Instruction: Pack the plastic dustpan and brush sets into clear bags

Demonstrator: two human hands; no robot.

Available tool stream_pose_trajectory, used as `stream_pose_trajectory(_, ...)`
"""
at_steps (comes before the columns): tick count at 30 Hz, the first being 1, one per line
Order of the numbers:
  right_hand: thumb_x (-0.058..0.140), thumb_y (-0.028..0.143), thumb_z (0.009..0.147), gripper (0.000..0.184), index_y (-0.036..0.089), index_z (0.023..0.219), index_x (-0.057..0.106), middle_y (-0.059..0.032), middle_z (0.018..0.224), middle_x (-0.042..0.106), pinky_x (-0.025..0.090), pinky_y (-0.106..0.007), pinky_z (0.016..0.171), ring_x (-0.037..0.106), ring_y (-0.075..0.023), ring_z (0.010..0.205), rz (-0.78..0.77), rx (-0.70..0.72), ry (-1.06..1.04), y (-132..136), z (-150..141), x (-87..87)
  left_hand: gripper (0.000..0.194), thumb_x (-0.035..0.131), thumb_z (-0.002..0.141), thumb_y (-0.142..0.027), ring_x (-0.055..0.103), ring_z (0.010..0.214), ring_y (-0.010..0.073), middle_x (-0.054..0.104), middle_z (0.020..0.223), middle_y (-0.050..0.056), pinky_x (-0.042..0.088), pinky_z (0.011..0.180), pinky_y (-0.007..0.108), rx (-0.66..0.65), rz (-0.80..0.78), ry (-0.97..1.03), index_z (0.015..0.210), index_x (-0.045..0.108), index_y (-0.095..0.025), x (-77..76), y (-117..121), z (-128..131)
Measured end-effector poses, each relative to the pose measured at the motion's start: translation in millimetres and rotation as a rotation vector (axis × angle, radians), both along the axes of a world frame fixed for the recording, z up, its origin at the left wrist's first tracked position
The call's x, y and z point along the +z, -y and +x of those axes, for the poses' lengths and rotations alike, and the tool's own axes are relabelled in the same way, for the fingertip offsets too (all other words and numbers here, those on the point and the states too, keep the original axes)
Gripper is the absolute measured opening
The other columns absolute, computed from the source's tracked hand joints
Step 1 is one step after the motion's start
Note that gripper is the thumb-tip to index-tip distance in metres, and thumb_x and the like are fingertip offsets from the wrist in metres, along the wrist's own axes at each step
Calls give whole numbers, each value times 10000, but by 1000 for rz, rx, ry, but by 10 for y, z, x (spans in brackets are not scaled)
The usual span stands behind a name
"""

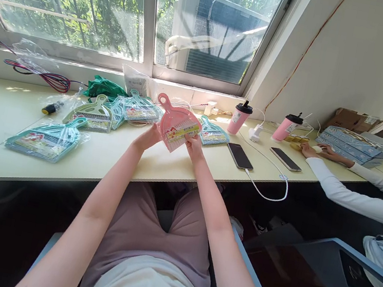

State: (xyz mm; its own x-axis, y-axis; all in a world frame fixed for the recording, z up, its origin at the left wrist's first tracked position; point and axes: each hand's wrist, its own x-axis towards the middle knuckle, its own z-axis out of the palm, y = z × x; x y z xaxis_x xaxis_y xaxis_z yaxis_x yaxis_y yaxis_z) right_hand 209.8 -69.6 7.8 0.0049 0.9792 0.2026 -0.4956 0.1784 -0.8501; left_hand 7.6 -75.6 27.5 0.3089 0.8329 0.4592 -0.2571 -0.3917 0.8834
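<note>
A pink dustpan and brush set (177, 123) with a printed label is held tilted above the table's front part. My left hand (148, 138) grips its left edge, and my right hand (194, 145) pinches its lower right side near the label. Behind it to the right lies a teal dustpan set (213, 132). On the left are a green dustpan set (95, 114), further teal dustpan sets (140, 107), and one wrapped teal dustpan set (46, 139) near the front edge.
A phone (240, 156) with a white cable (271, 197) and a second phone (285, 159) lie right, before two pink cups (239, 120). A co-worker's hands (311, 150) are near blue boxes (354, 145). A green bag (105, 88) and a screwdriver (52, 108) sit left.
</note>
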Motion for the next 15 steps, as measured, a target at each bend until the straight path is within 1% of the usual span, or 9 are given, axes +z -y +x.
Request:
stream_pose_trajectory(1, 799, 162, 709, 397, 236, 1076, 665, -52, 1142, 794, 577, -383, 1103, 689, -239, 1264, -14, 5, 6, 0, -12, -6, 661, 699, 861, -695, 583, 1397, 400, 662, 1447, 166, 526, 1096, 584, -43, -19, 46, 1339, 714, -239, 4, -1, -12)
stream_pose_trajectory(3, 804, 151, 693, 399, 237, 1056, 663, -50, 1139, 795, 579, -379, 1101, 688, -241, 1265, -29, 10, 11, -9, -34, -21, 701, 750, 830, -673, 561, 1431, 366, 640, 1484, 139, 477, 1167, 556, -132, -90, 97, 1383, 681, -247, -6, -6, -23)
stream_pose_trajectory(6, 796, 162, 704, 419, 246, 1089, 653, -43, 1171, 789, 559, -367, 1121, 690, -220, 1263, -8, -7, 18, -32, -45, -38, 746, 858, 762, -548, 584, 1408, 337, 646, 1478, 122, 469, 1184, 522, -129, -172, 99, 1414, 651, -249, -44, -9, 13)
stream_pose_trajectory(8, 767, 154, 716, 431, 254, 1117, 644, -36, 1187, 785, 549, -368, 1134, 694, -208, 1254, 3, -31, 4, -51, -40, -43, 755, 877, 753, -488, 582, 1411, 332, 643, 1485, 117, 482, 1172, 504, -143, -196, 95, 1428, 637, -250, -65, -13, 55)
stream_pose_trajectory(10, 725, 127, 716, 443, 257, 1131, 634, -27, 1188, 784, 544, -366, 1142, 697, -198, 1246, -8, -61, -35, -69, -32, -47, 747, 876, 766, -473, 572, 1421, 337, 634, 1501, 118, 500, 1149, 490, -160, -208, 82, 1436, 633, -250, -77, -21, 87)
stream_pose_trajectory(12, 692, 106, 714, 433, 257, 1115, 626, -17, 1172, 785, 546, -362, 1142, 699, -191, 1237, -35, -94, -75, -83, -24, -52, 738, 880, 769, -475, 574, 1417, 360, 639, 1497, 129, 517, 1123, 491, -162, -224, 54, 1427, 645, -240, -86, -32, 101)
stream_pose_trajectory(15, 683, 95, 715, 380, 253, 1055, 621, -10, 1145, 785, 557, -360, 1129, 705, -191, 1219, -64, -88, -78, -83, -13, -57, 706, 915, 735, -440, 590, 1393, 400, 687, 1429, 153, 515, 1120, 511, -120, -244, 23, 1362, 695, -202, -97, -41, 100)
